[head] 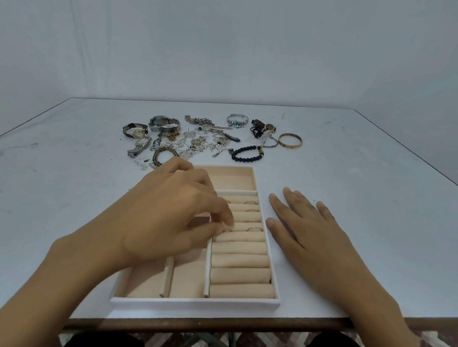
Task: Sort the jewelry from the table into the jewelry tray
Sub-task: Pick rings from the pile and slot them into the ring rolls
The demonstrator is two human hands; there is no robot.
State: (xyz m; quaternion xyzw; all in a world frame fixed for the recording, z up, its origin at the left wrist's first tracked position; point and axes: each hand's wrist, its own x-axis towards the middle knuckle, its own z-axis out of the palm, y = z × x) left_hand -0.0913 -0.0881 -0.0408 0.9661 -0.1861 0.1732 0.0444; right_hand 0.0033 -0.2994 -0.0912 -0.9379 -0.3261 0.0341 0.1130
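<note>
Left hand (176, 213) hovers over the tray, fingers curled, thumb and index fingertips (225, 223) pinched together right at the ring rolls. Anything between them is too small to make out, so cannot tell if it holds a ring. Right hand (297, 227) lies flat, palm down, fingers straight and spread, on the white table (357, 182) just beside the tray's right wall and holding nothing. The white rectangular jewelry tray with beige velvet lining (194, 302) sits at the near table edge. The beige padded ring rolls (240, 261) fill its right column, open compartments sit on the left and at the far end, partly hidden by the left hand. A few thin rings (255, 228) are already slotted in the upper rolls - lower rolls bare. Beyond the tray's far end is a mixed heap of silver and gold chains and earrings (197, 141). A silver metal-band watch (163, 122) and a black-strap watch (134, 130) lie on the heap's left. A black beaded bracelet (247, 153) lies near the tray's far right corner, a plain gold bangle (290, 141) farther right, apart from the heap.
</note>
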